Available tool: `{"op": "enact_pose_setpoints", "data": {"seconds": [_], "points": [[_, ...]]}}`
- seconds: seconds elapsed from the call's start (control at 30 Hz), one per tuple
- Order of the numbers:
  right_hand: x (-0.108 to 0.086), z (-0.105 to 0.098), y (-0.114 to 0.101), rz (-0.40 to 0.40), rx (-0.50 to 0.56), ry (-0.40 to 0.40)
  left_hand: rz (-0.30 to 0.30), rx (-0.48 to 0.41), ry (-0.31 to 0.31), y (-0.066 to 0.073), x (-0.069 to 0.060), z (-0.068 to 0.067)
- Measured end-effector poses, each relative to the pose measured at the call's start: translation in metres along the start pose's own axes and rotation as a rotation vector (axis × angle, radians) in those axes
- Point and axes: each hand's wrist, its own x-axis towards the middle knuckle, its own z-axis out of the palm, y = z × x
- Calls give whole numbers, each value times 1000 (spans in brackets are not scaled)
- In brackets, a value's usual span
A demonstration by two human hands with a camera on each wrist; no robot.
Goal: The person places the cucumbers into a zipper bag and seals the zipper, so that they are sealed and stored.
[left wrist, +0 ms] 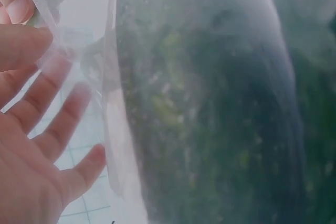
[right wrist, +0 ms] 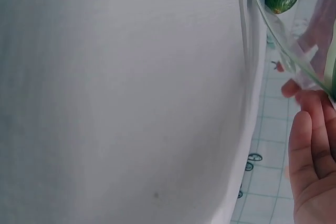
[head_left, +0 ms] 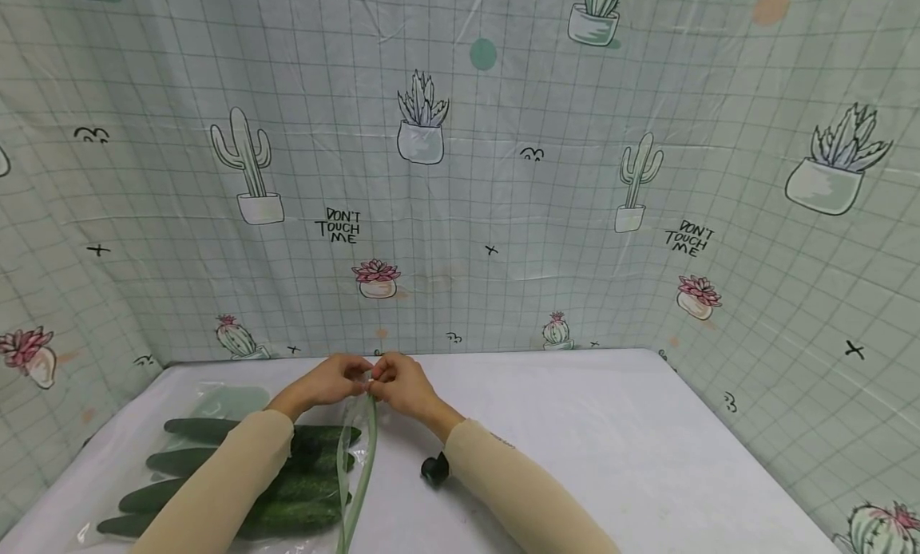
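Observation:
A clear plastic bag (head_left: 343, 458) with a pale green edge strip lies on the table, with several dark green cucumbers (head_left: 302, 486) side by side inside. At the far end of the bag's right-hand opening, my left hand (head_left: 332, 381) pinches the film between thumb and finger; in the left wrist view its other fingers (left wrist: 63, 124) spread beside a cucumber (left wrist: 210, 108). Close against it, my right hand (head_left: 406, 388) pinches the same corner at the green strip. The right wrist view has the right hand (right wrist: 315, 166) at the frame's edge, below the strip (right wrist: 283, 43).
A small dark round object (head_left: 434, 470) lies on the white table (head_left: 611, 442), beside the right forearm. Behind the table's far edge hangs a grid-patterned curtain (head_left: 460, 219) with printed cacti, which also runs along both sides.

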Motion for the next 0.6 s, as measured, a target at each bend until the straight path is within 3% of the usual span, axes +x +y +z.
{"op": "enact_pose_setpoints", "data": {"seconds": [0.33, 0.6], "points": [[2, 2, 0, -3, 11, 3, 51, -42, -4, -3, -2, -3], [2, 2, -1, -19, 27, -13, 41, -73, 2, -9, -1, -7]]}}
